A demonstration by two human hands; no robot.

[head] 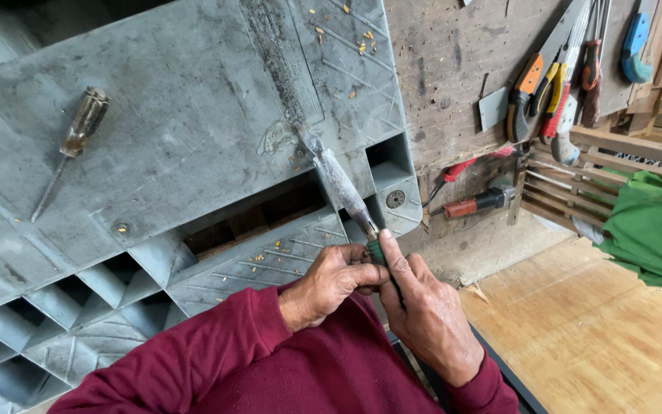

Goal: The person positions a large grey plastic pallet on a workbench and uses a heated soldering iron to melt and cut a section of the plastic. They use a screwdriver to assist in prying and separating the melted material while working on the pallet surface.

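Observation:
Both my hands grip the green handle of a long chisel-like tool (340, 184). Its grey, dusty blade runs up and left, with the tip resting on the grey plastic pallet (193, 100). My left hand (329, 284) wraps the handle from the left. My right hand (423, 307) holds it from the right, thumb stretched along the handle. I wear dark red sleeves. A screwdriver (74, 138) with a worn brown handle lies loose on the pallet at the upper left, well away from both hands.
Saws and hand tools (553, 84) hang on a wooden wall at the upper right. A red-handled tool (476, 204) lies below them. A green cloth (653, 230) sits at the right edge. A plywood surface (576, 330) spreads at the lower right.

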